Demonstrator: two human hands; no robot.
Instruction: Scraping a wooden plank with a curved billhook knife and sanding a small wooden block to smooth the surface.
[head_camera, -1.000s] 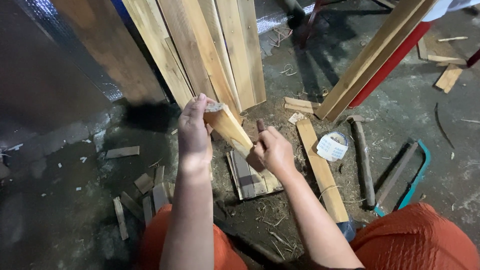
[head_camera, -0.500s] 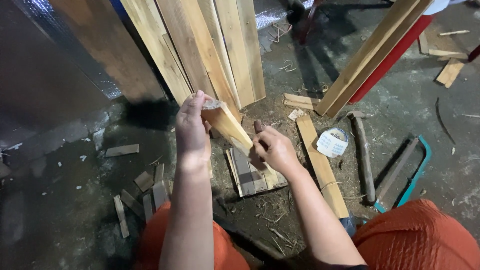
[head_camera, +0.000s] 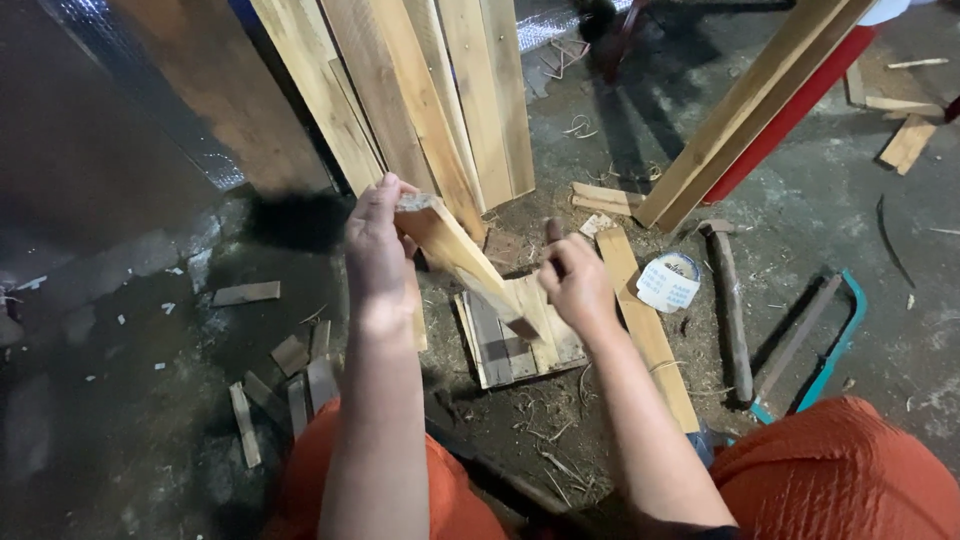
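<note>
Gripping the upper end of a slanted wooden stick (head_camera: 455, 245) in your left hand (head_camera: 378, 250), you kept its lower end over the small slat panel (head_camera: 515, 340) while your right hand (head_camera: 575, 280) closed on a thin dark tool, the stick being unfixed as yet. Right of the panel lay a long plank (head_camera: 650, 335), a hammer (head_camera: 730, 310) and a saw (teal-framed) (head_camera: 815, 345); offcuts (head_camera: 290, 385) lay left.

Pale tan wood strip (head_camera: 460, 255), orange trousers (head_camera: 840, 470), teal saw (head_camera: 815, 350).

A pale, rough-cut wooden wedge (head_camera: 455, 250), its broad splintered end raised and its narrow tip slanting down-right, is held in mid-air above a small slatted wooden block (head_camera: 515, 340) lying on the dirt floor.
</note>
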